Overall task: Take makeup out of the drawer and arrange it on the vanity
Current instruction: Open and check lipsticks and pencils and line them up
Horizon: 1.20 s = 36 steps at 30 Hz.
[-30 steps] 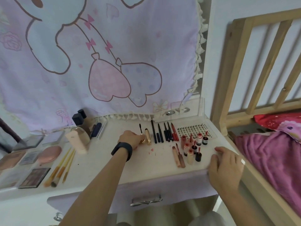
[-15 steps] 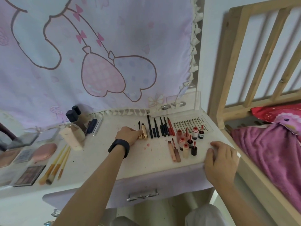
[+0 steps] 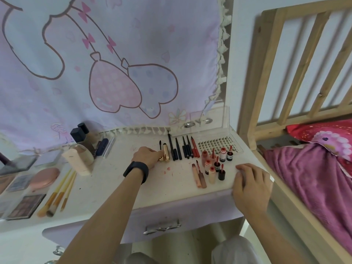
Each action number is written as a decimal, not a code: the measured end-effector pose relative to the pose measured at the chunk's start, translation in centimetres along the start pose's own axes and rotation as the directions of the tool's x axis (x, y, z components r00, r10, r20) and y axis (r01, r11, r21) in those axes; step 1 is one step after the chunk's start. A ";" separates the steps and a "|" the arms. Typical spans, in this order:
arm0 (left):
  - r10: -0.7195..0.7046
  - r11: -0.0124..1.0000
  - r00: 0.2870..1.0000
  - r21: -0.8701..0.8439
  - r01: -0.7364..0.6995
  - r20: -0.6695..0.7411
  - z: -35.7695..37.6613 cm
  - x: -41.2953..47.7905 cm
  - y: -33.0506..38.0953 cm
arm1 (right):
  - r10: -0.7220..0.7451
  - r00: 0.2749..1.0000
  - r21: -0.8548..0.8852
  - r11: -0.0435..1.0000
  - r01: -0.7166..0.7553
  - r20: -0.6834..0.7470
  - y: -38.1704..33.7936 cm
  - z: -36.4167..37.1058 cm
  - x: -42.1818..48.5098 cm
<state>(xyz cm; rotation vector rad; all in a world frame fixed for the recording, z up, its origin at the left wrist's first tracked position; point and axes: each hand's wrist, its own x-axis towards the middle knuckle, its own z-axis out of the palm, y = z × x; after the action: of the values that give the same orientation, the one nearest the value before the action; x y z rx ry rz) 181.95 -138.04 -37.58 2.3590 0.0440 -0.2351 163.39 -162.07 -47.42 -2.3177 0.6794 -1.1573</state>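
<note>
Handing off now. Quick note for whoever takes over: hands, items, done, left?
Hands: left hand pinches the gold tube lying beside the pencil row; right hand rests open on the vanity front corner.
Also laid out: lip bottles, brushes, palette.
The drawer looks shut.
Left: let go of the tube; drawer contents unseen.

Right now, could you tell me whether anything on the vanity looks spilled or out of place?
Only small pink-red smudges on the vanity top, between the left hand gripping the gold tube and the lip tints. They look like spilled or smeared product. The rest looks tidily arranged.
</note>
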 end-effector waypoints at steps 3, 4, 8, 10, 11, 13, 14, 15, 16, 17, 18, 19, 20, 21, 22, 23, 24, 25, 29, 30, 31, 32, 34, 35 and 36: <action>-0.002 1.000 1.000 0.001 0.002 0.009 -0.2 0.0 0.0 | -0.010 1.000 -0.008 1.000 0.009 -0.006 -0.1 0.0 -0.1; -0.001 1.000 1.000 0.003 0.001 0.011 -0.2 -0.1 0.0 | -0.013 1.000 -0.011 1.000 0.013 -0.009 -0.1 0.0 -0.1; 0.000 1.000 1.000 0.009 0.000 0.016 -0.3 -0.2 0.0 | -0.022 1.000 -0.030 0.999 0.021 -0.005 0.0 0.0 0.0; 0.002 1.000 1.000 0.017 -0.002 0.016 -0.4 -0.4 0.2 | -0.021 1.000 -0.041 0.999 0.021 0.000 0.1 0.0 0.0; 0.003 1.000 1.000 0.017 -0.003 0.018 -0.5 -0.4 0.2 | -0.020 1.000 -0.044 0.999 0.020 -0.001 0.1 0.0 0.0; 0.010 1.000 1.000 0.013 -0.010 0.026 -0.7 -0.6 0.1 | -0.018 1.000 -0.043 0.999 0.018 0.006 0.0 -0.2 -0.1; 0.014 1.000 0.999 0.011 -0.014 0.029 -0.9 -0.6 0.0 | -0.013 1.000 -0.042 0.999 0.014 0.024 -0.1 -0.3 0.0; 0.020 1.000 0.999 0.004 -0.021 0.029 -1.1 -0.7 -0.2 | -0.006 0.999 -0.043 0.999 0.008 0.050 -0.2 -0.5 0.0; 0.029 1.000 0.999 -0.001 -0.029 0.028 -1.3 -0.8 -0.4 | 0.004 0.997 -0.038 0.999 -0.001 0.081 -0.2 -0.7 0.1; 0.041 0.999 0.999 0.000 -0.041 0.022 -1.7 -1.0 -0.6 | 0.016 0.994 -0.018 1.000 -0.015 0.110 -0.2 -1.1 0.2; 0.061 0.998 0.998 0.018 -0.061 0.011 -2.0 -1.3 -0.9 | 0.032 0.990 0.021 0.999 -0.035 0.135 -0.3 -1.6 0.4; 0.087 0.995 0.996 0.053 -0.086 -0.008 -2.3 -1.7 -1.2 | 0.046 0.987 0.075 0.996 -0.058 0.152 -0.5 -2.4 0.5; 0.118 0.989 0.993 0.094 -0.115 -0.031 -2.8 -2.1 -1.7 | 0.044 0.987 0.130 0.989 -0.065 0.155 -1.0 -3.1 0.5; 0.155 0.979 0.987 0.138 -0.147 -0.050 -3.2 -2.4 -2.2 | 0.025 0.990 0.172 0.984 -0.050 0.140 -1.7 -3.9 0.4; 0.190 0.968 0.979 0.179 -0.175 -0.068 -3.8 -2.7 -3.0 | -0.019 0.993 0.202 0.979 -0.005 0.113 -2.8 -4.5 0.0; 0.222 0.954 0.972 0.223 -0.200 -0.080 -4.2 -3.0 -3.8 | -0.078 0.993 0.228 0.972 0.058 0.083 -4.1 -5.1 -0.5; 0.250 0.939 0.964 0.267 -0.218 -0.089 -4.6 -3.2 -4.5 | -0.143 0.988 0.257 0.959 0.122 0.065 -5.6 -5.5 -1.1; 0.264 0.926 0.960 0.304 -0.223 -0.099 -5.1 -3.3 -5.5 | -0.219 0.973 0.297 0.936 0.189 0.072 -7.3 -5.5 -2.0; 0.269 0.889 0.957 0.411 -0.204 -0.106 -6.3 -3.6 -8.5 | -0.497 0.839 0.421 0.824 0.378 0.220 -13.1 -2.6 -5.8; 0.268 0.883 0.957 0.426 -0.199 -0.108 -6.5 -3.6 -9.2 | -0.545 0.797 0.423 0.806 0.413 0.260 -14.3 -1.3 -6.4; 0.269 0.879 0.957 0.434 -0.197 -0.110 -6.6 -3.6 -9.6 | -0.578 0.760 0.411 0.796 0.445 0.297 -15.3 0.1 -6.8; 0.268 0.877 0.957 0.439 -0.195 -0.110 -6.6 -3.6 -10.1 | -0.604 0.724 0.392 0.787 0.476 0.334 -16.1 1.6 -7.1; 0.283 0.861 0.955 0.463 -0.211 -0.092 -6.7 -3.7 -10.5 | -0.657 0.645 0.352 0.754 0.554 0.391 -17.1 4.1 -7.2; 0.290 0.850 0.954 0.480 -0.218 -0.080 -6.8 -3.6 -10.8 | -0.683 0.602 0.332 0.729 0.599 0.415 -17.5 5.1 -7.3; 0.297 0.838 0.952 0.496 -0.225 -0.070 -6.9 -3.5 -10.8 | -0.701 0.569 0.308 0.706 0.638 0.430 -17.6 5.8 -7.4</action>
<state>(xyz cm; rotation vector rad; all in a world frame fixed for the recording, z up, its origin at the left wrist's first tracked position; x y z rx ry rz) 178.52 -125.34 -39.56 2.8421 -0.3034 0.0743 168.19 -142.91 -44.50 -2.6783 -0.5352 -0.7053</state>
